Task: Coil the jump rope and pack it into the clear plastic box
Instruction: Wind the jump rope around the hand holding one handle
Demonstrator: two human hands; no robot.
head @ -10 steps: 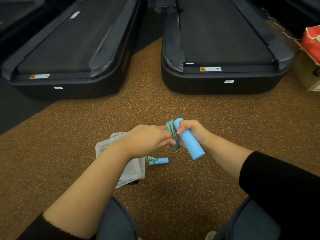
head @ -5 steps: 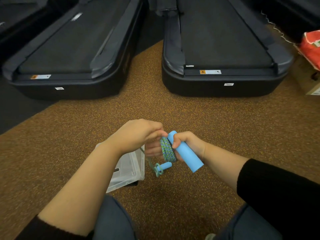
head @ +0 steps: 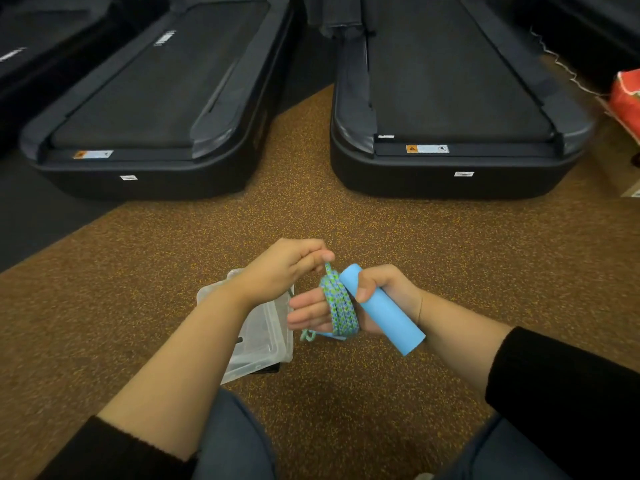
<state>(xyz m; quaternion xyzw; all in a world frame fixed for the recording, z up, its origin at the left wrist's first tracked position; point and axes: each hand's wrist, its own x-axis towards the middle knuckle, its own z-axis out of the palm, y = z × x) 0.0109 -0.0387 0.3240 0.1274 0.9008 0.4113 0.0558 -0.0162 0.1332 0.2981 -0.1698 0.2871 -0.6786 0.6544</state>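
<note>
The jump rope's blue-green cord (head: 339, 306) is wound in several loops around the fingers of my right hand (head: 388, 299). That hand's thumb pins a light blue foam handle (head: 384, 311) against the palm. My left hand (head: 287, 265) pinches the cord just above the loops. The second blue handle (head: 334, 336) hangs under the right hand, mostly hidden. The clear plastic box (head: 263, 334) lies open on the floor beneath my left wrist, partly covered by my forearm.
Two black treadmill decks stand ahead, the left treadmill (head: 156, 109) and the right treadmill (head: 450, 109), with speckled brown floor (head: 346, 393) between them and me. A red bag (head: 628, 98) sits on a cardboard box at the far right. My knees are at the bottom edge.
My left hand has risen from in front of the right fingers to above them, drawing the cord up. The second handle has lifted off the floor to just under the right hand.
</note>
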